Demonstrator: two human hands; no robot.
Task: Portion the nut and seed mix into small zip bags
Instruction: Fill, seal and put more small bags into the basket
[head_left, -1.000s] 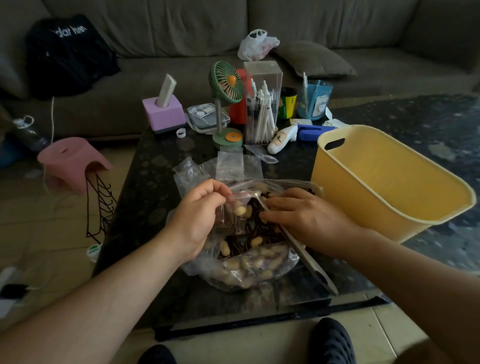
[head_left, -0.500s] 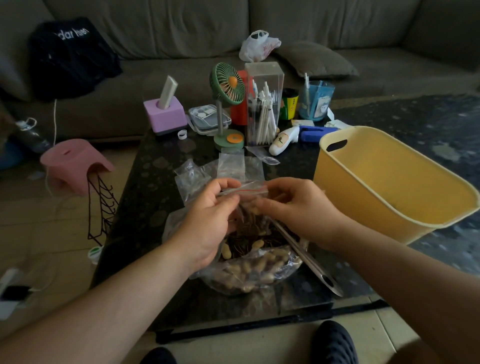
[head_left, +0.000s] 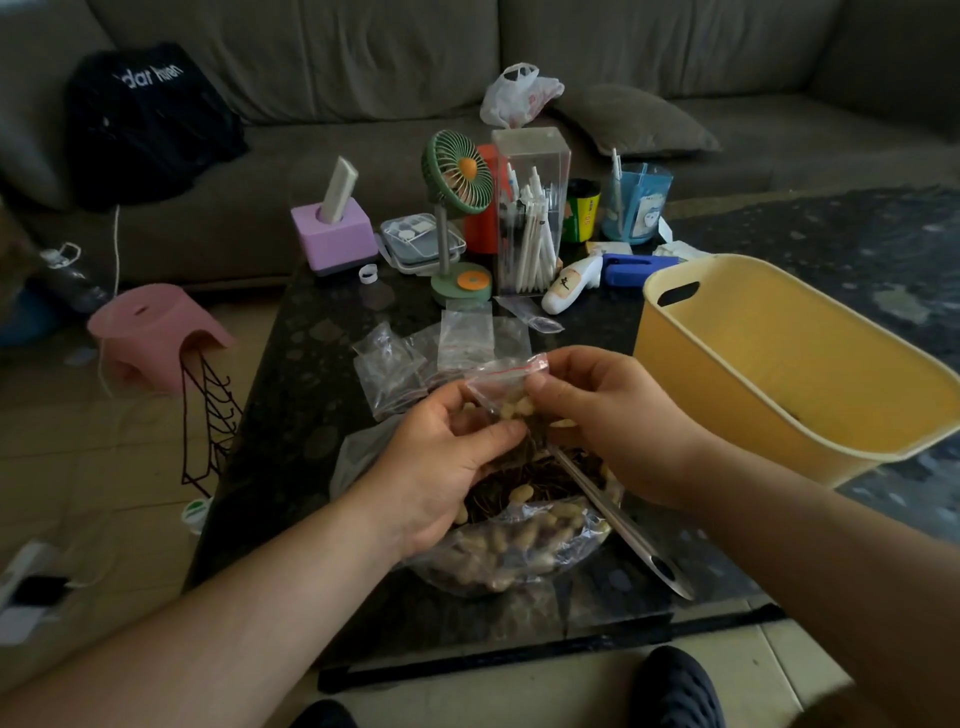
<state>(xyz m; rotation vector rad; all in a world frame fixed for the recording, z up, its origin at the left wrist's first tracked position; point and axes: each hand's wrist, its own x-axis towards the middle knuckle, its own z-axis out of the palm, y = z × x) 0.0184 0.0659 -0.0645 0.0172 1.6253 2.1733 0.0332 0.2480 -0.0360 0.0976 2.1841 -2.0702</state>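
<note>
Both hands' grip (head_left: 524, 410) on zip bag (head_left: 511, 382)

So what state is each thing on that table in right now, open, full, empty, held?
Small zip bag: held up by both hands, part filled with nuts.
Left hand: gripping the bag.
Right hand: pinching the bag near its top.
Big bag of mix: open, lying on the table.
Yellow tub: no contents visible.
Spare zip bags: empty, flat.

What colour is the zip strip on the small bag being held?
Red, on the small zip bag; the head view shows it.
</note>
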